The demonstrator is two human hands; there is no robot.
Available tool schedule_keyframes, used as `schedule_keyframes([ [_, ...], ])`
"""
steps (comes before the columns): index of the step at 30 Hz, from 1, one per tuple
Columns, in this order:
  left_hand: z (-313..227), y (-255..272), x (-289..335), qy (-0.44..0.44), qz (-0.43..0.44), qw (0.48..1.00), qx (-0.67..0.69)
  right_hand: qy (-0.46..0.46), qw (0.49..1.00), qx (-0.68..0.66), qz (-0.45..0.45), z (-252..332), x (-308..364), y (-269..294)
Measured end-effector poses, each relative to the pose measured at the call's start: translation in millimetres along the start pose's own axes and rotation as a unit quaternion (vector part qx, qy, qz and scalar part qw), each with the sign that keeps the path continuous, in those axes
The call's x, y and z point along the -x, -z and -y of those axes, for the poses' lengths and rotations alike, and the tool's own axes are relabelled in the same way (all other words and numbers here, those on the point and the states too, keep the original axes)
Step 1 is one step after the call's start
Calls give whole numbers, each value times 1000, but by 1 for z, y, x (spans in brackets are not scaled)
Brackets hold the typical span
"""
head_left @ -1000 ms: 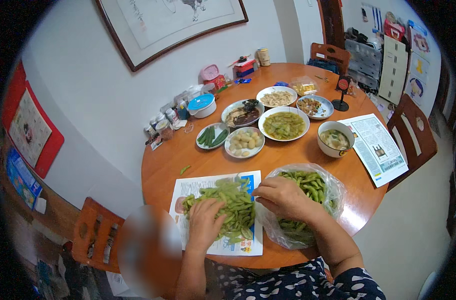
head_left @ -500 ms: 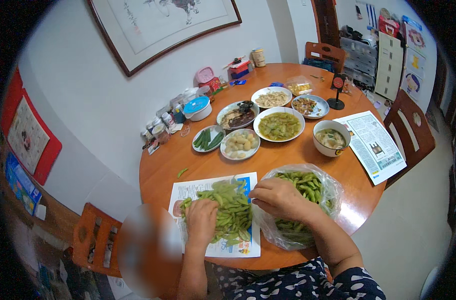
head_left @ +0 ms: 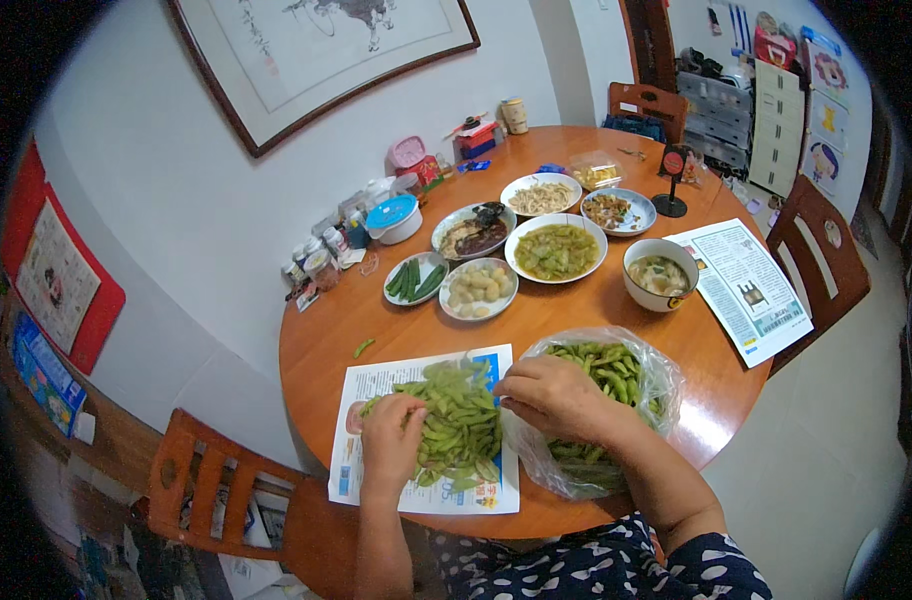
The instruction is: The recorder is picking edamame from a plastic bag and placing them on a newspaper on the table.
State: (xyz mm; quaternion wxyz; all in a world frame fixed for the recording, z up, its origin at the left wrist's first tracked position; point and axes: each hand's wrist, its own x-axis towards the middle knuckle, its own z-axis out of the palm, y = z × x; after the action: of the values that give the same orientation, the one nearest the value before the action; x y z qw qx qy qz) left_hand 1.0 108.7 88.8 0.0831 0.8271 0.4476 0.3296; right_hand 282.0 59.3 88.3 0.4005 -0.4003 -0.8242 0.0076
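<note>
Hands (head_left: 550, 394) flank green pods (head_left: 458, 425) on newspaper (head_left: 350, 485), left hand (head_left: 390, 445) apparently touching them

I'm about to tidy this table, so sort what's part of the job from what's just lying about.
Part of the job:
- green pod pile
- newspaper under it
- clear plastic bag of pods
- left hand, at the pile
- right hand, by the bag

Apparently just lying about:
- blue-lidded tub
- soup bowl
- black stand
- other newspaper
</note>
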Motion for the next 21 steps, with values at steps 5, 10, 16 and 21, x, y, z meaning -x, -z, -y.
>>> schedule_keyframes([
  [5,-21,5,1,45,-29,998,44,-14,1000,-7,0,5,-2,1],
  [10,-47,-18,3,-39,27,991,124,-4,999,-38,-1,11,-4,5],
  [16,-62,-34,-3,-49,27,983,175,-18,998,-55,2,2,1,6],
  [21,-50,-24,-7,-45,-17,990,132,-111,993,-4,28,-8,11,44],
])
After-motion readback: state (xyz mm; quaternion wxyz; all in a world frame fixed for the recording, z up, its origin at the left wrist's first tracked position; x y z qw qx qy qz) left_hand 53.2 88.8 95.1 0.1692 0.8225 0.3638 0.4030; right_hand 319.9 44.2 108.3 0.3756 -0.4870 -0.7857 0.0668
